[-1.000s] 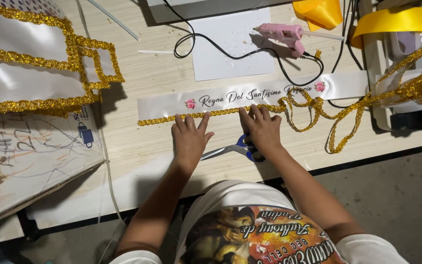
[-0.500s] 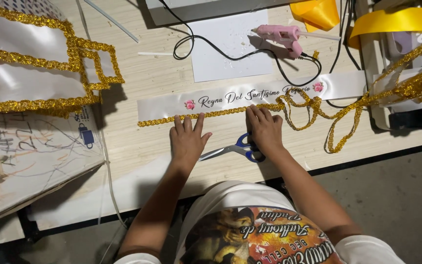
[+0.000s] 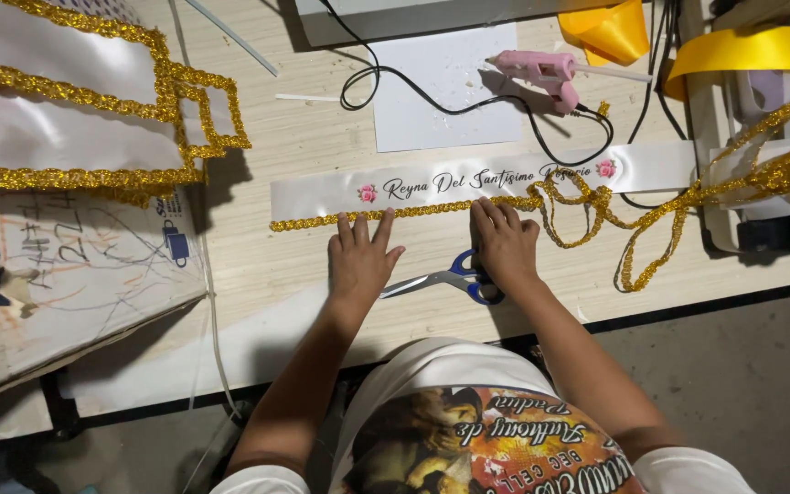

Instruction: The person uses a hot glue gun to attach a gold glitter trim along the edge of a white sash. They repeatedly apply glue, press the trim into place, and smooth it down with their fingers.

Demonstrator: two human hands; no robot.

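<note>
Your wooden table fills most of the view. At ten o'clock lies a big white panel edged in gold glitter, with a scribbled paper sheet below it at eight o'clock. Across the middle runs the long white sash, printed with script and a pink rose at each end. A white sheet of paper lies at twelve o'clock, just beyond the sash. The gold glitter trim lies along the sash's near edge, then trails off in loose loops toward three o'clock. A pink glue gun rests at one o'clock, its black cord curling over the paper. Blue-handled scissors lie between your hands, just below the sash.

Your left hand is flat, fingers spread wide, fingertips pressing on the trim; it grips nothing. Your right hand is also flat, fingers together, tips on the trim, its heel resting over the scissor handles.
</note>
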